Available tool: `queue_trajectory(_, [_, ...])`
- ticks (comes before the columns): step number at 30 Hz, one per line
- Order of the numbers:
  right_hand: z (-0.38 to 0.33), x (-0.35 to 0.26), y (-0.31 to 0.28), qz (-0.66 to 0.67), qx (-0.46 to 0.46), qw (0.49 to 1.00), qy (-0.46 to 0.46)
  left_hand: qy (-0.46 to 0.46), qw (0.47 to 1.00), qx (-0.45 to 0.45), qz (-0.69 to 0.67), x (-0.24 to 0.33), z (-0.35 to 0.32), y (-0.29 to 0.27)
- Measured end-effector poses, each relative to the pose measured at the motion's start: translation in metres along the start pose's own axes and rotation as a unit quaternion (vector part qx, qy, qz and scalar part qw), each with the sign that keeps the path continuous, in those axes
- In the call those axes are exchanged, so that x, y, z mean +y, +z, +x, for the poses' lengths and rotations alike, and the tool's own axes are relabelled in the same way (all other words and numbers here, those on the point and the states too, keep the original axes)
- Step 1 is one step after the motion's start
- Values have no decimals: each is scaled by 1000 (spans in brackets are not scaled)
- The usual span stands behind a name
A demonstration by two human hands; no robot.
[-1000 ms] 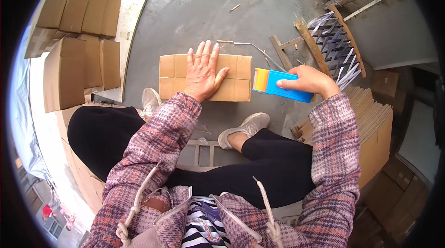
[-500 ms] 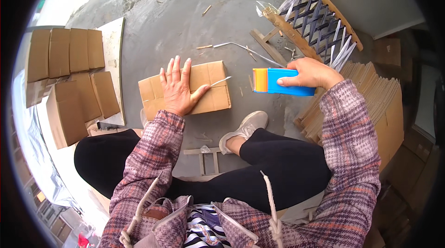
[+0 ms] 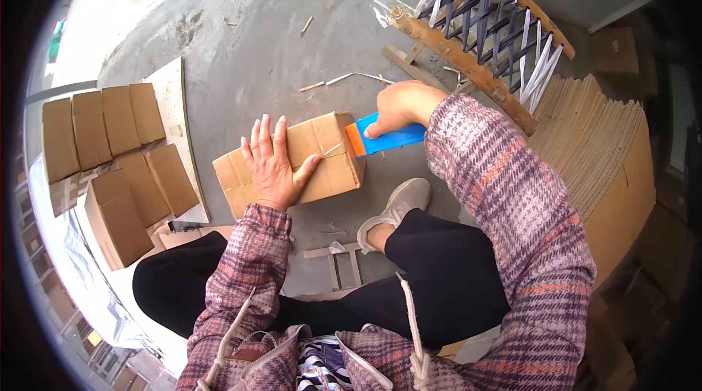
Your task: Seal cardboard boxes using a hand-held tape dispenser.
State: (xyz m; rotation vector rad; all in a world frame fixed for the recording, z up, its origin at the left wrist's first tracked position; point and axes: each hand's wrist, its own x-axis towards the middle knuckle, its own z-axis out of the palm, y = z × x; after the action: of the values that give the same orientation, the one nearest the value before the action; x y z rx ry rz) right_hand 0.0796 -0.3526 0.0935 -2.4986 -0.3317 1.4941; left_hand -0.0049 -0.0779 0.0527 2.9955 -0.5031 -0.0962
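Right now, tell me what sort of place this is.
Probably a small packing workspace: the right hand holds a blue tape dispenser, cartons stand at left, and flat cardboard is piled at right.

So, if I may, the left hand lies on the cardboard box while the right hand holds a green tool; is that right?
Not green: the head view shows the tool in the right hand is mainly blue. The left hand lies on the cardboard box.

This looks like a packing workshop: grey floor (image 3: pixel 322 47), cartons (image 3: pixel 142 185) at frame left, flattened cardboard (image 3: pixel 596 146) right, tape dispenser (image 3: pixel 392 139) near centre.
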Motion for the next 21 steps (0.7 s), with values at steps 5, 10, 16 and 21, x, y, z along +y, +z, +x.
queue_trajectory(5, [10,-4,-5,39,-47,997,40,1,1000,8,-1,0,0,2])
queue_trajectory(10, [27,-36,21,-120,-54,988,79,-11,1000,1,-6,2,0,1])
queue_trajectory(16, [-103,-17,-21,-28,270,962,-15,-5,1000,18,-25,-2,1,4])
queue_trajectory(21, [-162,24,-30,-40,551,821,147,-18,998,23,-47,-4,-2,11])
